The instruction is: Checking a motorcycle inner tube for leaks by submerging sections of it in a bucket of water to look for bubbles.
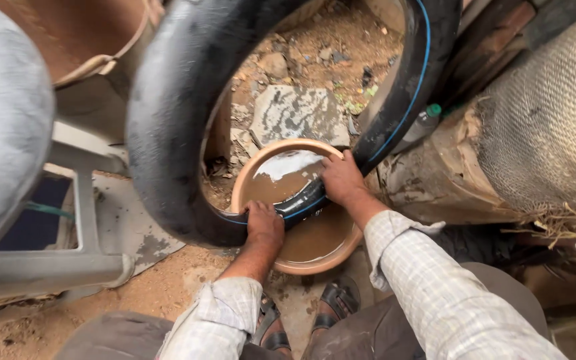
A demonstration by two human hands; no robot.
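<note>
A big black rubber inner tube [168,113] with a thin blue line stands upright, its lowest part dipped into a round tan basin [315,263] of muddy water. My left hand [263,225] grips the tube at the basin's left rim. My right hand [342,179] presses on the tube just to the right, over the water. Both sleeves are checked and rolled to the forearm.
A flat grey stone [298,113] lies on the dirt beyond the basin. A grey plastic frame [81,220] stands left, a woven sack [548,113] right, with a small green-capped bottle [428,117] beside it. My sandalled feet [335,303] rest just below the basin.
</note>
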